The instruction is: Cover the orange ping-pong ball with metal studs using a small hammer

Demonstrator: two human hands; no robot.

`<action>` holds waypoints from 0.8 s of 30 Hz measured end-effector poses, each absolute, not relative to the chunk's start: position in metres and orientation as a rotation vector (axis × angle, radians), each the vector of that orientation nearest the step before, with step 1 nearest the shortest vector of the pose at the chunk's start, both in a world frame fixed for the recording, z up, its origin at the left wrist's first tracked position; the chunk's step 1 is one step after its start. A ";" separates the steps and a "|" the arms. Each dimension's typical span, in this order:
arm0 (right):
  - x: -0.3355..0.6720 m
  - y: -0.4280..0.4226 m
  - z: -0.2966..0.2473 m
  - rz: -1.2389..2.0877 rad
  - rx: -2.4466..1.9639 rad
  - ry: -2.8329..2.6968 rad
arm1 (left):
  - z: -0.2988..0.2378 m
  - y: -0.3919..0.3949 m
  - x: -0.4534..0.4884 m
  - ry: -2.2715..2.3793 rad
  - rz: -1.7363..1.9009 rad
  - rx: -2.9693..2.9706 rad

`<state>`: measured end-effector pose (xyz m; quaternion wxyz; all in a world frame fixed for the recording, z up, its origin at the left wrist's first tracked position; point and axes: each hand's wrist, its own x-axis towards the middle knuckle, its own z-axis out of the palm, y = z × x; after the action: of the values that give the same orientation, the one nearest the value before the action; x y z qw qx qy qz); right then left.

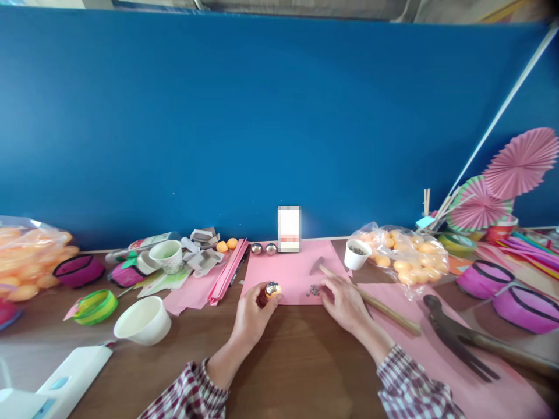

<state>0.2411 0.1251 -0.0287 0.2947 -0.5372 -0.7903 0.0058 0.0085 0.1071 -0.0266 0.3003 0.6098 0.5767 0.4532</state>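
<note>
Blurred label card [289, 228], unreadable

A blue wall [279, 116] rises behind the brown wooden table [297, 361].

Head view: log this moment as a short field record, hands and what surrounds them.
left hand: holds orange ball with silvery top, at pink sheet edge
right hand: fingertips at small dark pile on the sheet
beside right hand: wooden stick, hammer
behind: white cup, bag of orange balls
</note>
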 end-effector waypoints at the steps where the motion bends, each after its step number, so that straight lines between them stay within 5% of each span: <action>1: 0.241 0.125 -0.029 0.022 -1.416 -2.111 | -0.027 0.107 0.008 1.533 1.199 1.624; 24: 0.242 0.125 -0.037 -0.071 -1.637 -2.075 | -0.026 0.108 0.009 1.532 1.214 1.661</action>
<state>0.2418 0.1255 -0.0365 0.2463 -0.6002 -0.7605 -0.0260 0.0092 0.1079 -0.0256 0.2843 0.6208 0.5725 0.4538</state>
